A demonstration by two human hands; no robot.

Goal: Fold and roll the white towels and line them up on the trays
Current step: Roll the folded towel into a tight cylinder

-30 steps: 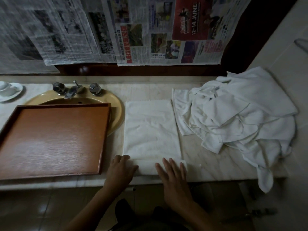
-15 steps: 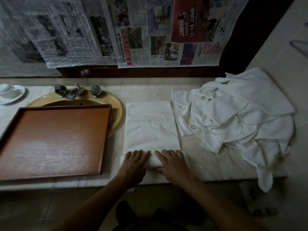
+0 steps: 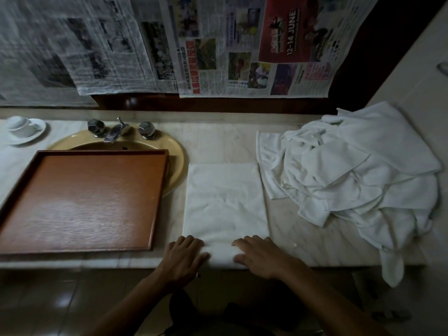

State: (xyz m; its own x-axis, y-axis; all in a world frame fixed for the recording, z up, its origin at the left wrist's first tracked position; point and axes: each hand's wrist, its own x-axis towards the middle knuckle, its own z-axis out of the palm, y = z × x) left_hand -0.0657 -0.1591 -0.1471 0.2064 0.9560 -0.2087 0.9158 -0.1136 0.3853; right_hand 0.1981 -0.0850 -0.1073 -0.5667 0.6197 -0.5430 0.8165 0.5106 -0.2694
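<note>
A folded white towel (image 3: 225,200) lies flat on the marble counter, its near end curled into a small roll at the counter's front edge. My left hand (image 3: 183,257) grips the roll's left end and my right hand (image 3: 257,254) grips its right end, fingers over the top. A brown wooden tray (image 3: 80,200) with nothing on it sits left of the towel, partly over the sink. A heap of loose white towels (image 3: 358,180) lies to the right.
A yellow sink (image 3: 178,163) with a chrome tap (image 3: 116,132) lies behind the tray. A white cup on a saucer (image 3: 23,128) stands at the far left. Newspaper sheets (image 3: 218,44) hang on the wall behind. The heap drapes over the counter's front edge at right.
My hands have moved apart to the two ends of the roll and back toward the counter's front edge; half a second ago they were close together at the middle of it.
</note>
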